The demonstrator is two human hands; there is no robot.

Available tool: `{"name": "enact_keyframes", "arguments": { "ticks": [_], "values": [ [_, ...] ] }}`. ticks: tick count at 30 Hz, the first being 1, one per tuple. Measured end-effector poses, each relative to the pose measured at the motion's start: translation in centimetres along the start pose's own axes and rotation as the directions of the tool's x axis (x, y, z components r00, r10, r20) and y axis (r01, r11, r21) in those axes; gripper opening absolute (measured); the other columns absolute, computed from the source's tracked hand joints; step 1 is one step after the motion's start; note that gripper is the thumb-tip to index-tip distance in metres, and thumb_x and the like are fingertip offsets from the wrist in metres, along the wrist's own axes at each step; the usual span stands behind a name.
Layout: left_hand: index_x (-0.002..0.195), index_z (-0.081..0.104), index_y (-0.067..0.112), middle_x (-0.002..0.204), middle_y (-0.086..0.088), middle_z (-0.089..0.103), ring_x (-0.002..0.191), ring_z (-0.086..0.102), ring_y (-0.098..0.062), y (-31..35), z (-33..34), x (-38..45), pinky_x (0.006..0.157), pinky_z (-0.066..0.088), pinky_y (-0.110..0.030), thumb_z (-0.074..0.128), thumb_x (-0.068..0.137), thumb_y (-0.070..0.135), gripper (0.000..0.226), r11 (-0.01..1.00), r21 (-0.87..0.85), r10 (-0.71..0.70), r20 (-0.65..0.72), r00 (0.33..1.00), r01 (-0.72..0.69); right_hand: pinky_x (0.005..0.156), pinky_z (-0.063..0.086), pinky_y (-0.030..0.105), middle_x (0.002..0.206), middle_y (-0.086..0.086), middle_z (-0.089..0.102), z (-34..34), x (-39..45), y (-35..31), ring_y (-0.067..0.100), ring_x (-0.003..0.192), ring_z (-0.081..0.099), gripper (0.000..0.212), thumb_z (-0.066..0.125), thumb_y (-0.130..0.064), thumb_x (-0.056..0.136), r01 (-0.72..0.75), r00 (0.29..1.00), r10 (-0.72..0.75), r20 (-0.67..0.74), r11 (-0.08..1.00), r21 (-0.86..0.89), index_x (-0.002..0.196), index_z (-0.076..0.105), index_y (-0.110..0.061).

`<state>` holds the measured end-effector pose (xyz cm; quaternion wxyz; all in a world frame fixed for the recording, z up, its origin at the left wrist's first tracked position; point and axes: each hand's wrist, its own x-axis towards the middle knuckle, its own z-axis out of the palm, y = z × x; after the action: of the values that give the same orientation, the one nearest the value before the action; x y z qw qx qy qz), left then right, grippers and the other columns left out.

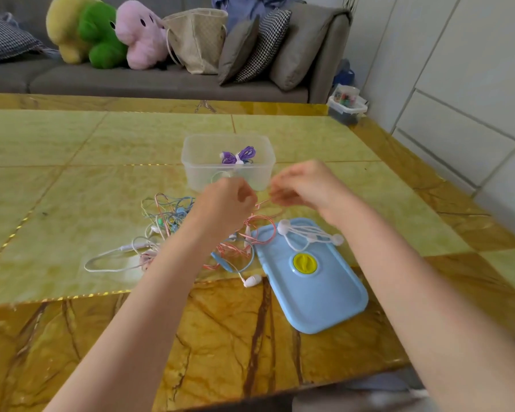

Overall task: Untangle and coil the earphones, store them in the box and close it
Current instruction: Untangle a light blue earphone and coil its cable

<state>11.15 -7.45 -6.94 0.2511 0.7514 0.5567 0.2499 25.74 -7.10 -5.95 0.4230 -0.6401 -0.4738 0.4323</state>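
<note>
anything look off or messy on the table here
Yes: a tangle of earphone cables sprawls loose on the table in front of the clear box. The blue lid lies off, askew, with white earphones on it. Only the purple earphones sit coiled inside.

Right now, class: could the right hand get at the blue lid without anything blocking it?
Probably yes. The right hand hovers just above and beyond the blue lid, whose near half lies bare. White earphones rest on its far end, and the hand pinches a pink cable.

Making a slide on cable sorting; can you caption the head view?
Both hands pull a pink earphone cord from the tangle before the clear box.
</note>
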Motion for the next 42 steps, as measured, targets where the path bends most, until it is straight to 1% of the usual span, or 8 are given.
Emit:
{"name": "enact_keyframes", "arguments": {
  "ticks": [6, 14, 20, 25, 29, 33, 38, 42],
  "values": [
    [0.093, 0.063, 0.011, 0.090, -0.002, 0.059, 0.088, 0.055, -0.020, -0.6, -0.1, -1.5, 0.068, 0.039, -0.026, 0.064, 0.085, 0.024, 0.015, 0.982, 0.183, 0.009, 0.189, 0.982, -0.044, 0.071, 0.042, 0.019, 0.097, 0.005, 0.069, 0.3, -3.0, 3.5, 0.016, 0.081, 0.057, 0.021, 0.057, -0.003, 0.085, 0.137, 0.983, -0.182, -0.015, 0.788, -0.601, 0.095, 0.072, -0.013],
    [0.107, 0.064, 0.016, 0.106, -0.002, 0.062, 0.103, 0.058, -0.022, -2.1, -0.4, -2.0, 0.083, 0.046, -0.031, 0.061, 0.087, 0.023, 0.022, 0.879, 0.459, -0.031, 0.319, 0.947, -0.125, 0.057, 0.038, 0.013, 0.090, 0.005, 0.069, 2.0, -4.6, 1.8, 0.006, 0.064, 0.049, 0.011, 0.064, -0.008, 0.083, 0.420, 0.906, -0.251, 0.341, 0.637, -0.646, 0.090, 0.072, -0.009],
    [0.083, 0.065, 0.010, 0.064, 0.002, 0.062, 0.065, 0.060, -0.019, -2.4, -1.6, -1.2, 0.065, 0.047, -0.026, 0.052, 0.091, 0.011, 0.016, 0.998, 0.024, -0.053, 0.057, 0.997, 0.052, 0.063, 0.041, 0.021, 0.087, -0.001, 0.067, 2.1, -6.3, 1.2, 0.007, 0.071, 0.054, 0.023, 0.076, -0.035, 0.074, 0.360, 0.885, -0.008, 0.465, 0.646, -0.673, 0.084, 0.069, -0.016],
    [0.074, 0.058, 0.015, 0.047, 0.008, 0.062, 0.037, 0.051, -0.001, -1.6, -2.4, -1.1, 0.044, 0.039, -0.015, 0.042, 0.095, 0.004, 0.029, 0.876, -0.459, -0.151, 0.037, 0.988, 0.151, 0.063, 0.044, 0.028, 0.078, 0.013, 0.066, 4.2, -6.0, 2.3, 0.018, 0.073, 0.056, 0.021, 0.060, -0.018, 0.084, 0.405, 0.901, -0.078, 0.426, 0.500, -0.766, 0.088, 0.068, 0.001],
    [0.092, 0.060, 0.013, 0.076, 0.001, 0.070, 0.058, 0.062, -0.007, -0.3, -3.3, -1.7, 0.054, 0.044, -0.018, 0.043, 0.097, 0.008, 0.018, 0.506, -0.850, -0.109, 0.106, 0.988, 0.147, 0.075, 0.050, 0.038, 0.089, 0.013, 0.069, 2.1, -4.5, 1.6, 0.031, 0.085, 0.063, 0.019, 0.057, -0.019, 0.084, 0.299, 0.945, -0.299, 0.132, 0.625, -0.721, 0.086, 0.066, -0.003],
    [0.099, 0.056, 0.019, 0.108, 0.000, 0.069, 0.092, 0.064, -0.015, 0.7, -3.6, -1.5, 0.064, 0.052, -0.019, 0.046, 0.095, 0.009, 0.014, 0.229, -0.969, -0.050, 0.087, 0.995, 0.097, 0.069, 0.042, 0.028, 0.097, 0.006, 0.068, 1.2, -3.9, 1.9, 0.019, 0.079, 0.056, 0.012, 0.058, -0.012, 0.086, 0.291, 0.939, -0.333, 0.087, 0.634, -0.716, 0.094, 0.068, -0.012],
    [0.109, 0.056, 0.017, 0.111, -0.006, 0.063, 0.090, 0.059, -0.019, 1.0, -2.9, -1.3, 0.074, 0.049, -0.020, 0.051, 0.092, 0.008, 0.019, 0.263, -0.949, -0.119, 0.148, 0.982, 0.175, 0.055, 0.039, 0.009, 0.085, -0.006, 0.064, 2.1, -3.9, 1.3, 0.000, 0.060, 0.051, 0.012, 0.065, -0.011, 0.084, 0.345, 0.924, -0.383, 0.015, 0.813, -0.470, 0.096, 0.067, -0.012],
    [0.107, 0.058, 0.016, 0.104, -0.012, 0.054, 0.085, 0.053, -0.025, 1.0, -2.4, -1.4, 0.067, 0.044, -0.027, 0.050, 0.092, 0.005, 0.020, 0.333, -0.911, -0.144, 0.208, 0.968, 0.245, 0.049, 0.045, 0.019, 0.071, 0.003, 0.065, 2.9, -5.2, 0.2, 0.014, 0.055, 0.058, 0.012, 0.068, -0.003, 0.082, 0.179, 0.947, -0.172, 0.270, 0.984, 0.001, 0.092, 0.063, -0.008]
  ]
}}
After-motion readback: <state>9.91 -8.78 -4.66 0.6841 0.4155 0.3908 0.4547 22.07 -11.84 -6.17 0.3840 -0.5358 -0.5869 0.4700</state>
